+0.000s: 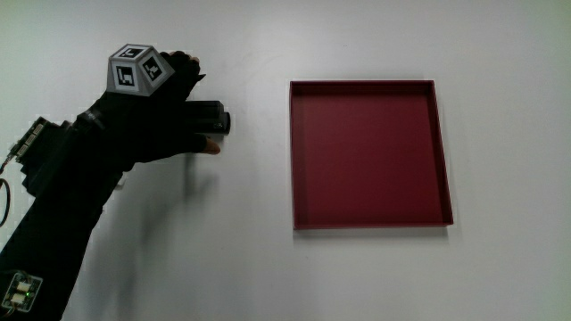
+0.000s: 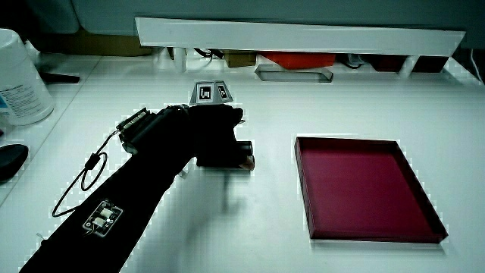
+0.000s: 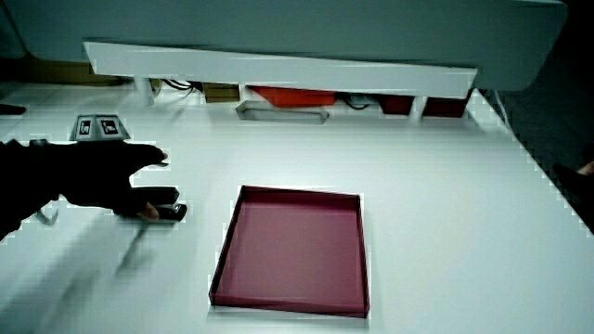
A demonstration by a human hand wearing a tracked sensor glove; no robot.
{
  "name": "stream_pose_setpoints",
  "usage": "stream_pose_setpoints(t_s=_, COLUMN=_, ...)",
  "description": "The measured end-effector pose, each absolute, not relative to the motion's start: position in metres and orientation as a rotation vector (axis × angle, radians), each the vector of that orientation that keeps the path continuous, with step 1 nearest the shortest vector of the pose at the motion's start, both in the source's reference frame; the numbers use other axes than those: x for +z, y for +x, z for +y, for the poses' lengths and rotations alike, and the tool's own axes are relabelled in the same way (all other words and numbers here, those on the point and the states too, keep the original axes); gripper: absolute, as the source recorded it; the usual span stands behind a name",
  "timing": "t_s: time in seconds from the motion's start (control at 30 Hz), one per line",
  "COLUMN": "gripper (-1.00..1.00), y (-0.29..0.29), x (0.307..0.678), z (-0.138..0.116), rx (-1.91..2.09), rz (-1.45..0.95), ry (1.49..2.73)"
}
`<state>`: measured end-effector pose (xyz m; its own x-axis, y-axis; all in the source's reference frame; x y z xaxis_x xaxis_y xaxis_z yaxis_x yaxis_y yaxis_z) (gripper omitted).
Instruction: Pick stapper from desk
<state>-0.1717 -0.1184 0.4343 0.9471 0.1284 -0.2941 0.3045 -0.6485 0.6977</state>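
Note:
The black stapler [image 1: 219, 119] is held in the gloved hand [image 1: 189, 105], whose fingers are curled around its body; only one end pokes out toward the red tray [image 1: 370, 85]. A faint shadow on the white table under the hand suggests the stapler hangs a little above the surface. In both side views the stapler [image 2: 244, 150] [image 3: 169, 211] shows just under the hand [image 2: 216, 140] [image 3: 111, 186], beside the tray [image 2: 348, 139] [image 3: 297, 191] and apart from it. The patterned cube [image 1: 138, 69] sits on the back of the glove.
The shallow red tray holds nothing. A white bottle [image 2: 19, 76] and a dark object [image 2: 7, 163] stand at the table's edge in a side view. A low white partition [image 2: 295, 34] runs along the table, farther from the person than the tray.

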Motion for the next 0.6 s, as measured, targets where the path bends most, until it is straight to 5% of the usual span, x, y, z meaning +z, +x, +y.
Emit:
stream_pose_setpoints(t_s=0.47, gripper=0.0, y=-0.173, x=0.456, z=-0.12, rx=-0.275, rz=0.301, ry=2.299)
stream_pose_setpoints(t_s=0.6, gripper=0.24, y=-0.172, x=0.453, z=-0.119, rx=-0.271, rz=0.349, ry=2.349)
